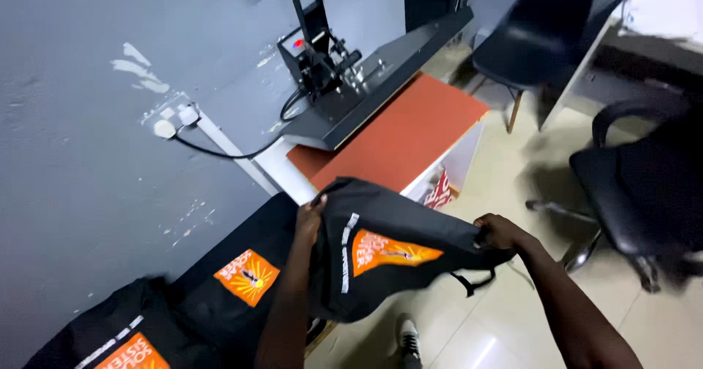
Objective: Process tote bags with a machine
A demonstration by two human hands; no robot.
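I hold a black bag [395, 226] with an orange printed patch and a white stripe stretched between both hands, above the floor. My left hand [309, 219] grips its left edge near the top. My right hand [496, 231] grips the right edge, where a thin black strap dangles below. Under my left arm lies another black bag [242, 266] with the same orange patch, and a third one [124, 343] shows at the bottom left corner.
A heat press [351, 76] stands open on an orange-topped white table [410, 131] against the grey wall, its cable running to a wall socket [176, 120]. A black chair [534, 32] and a black office chair [644, 186] stand on the tiled floor to the right.
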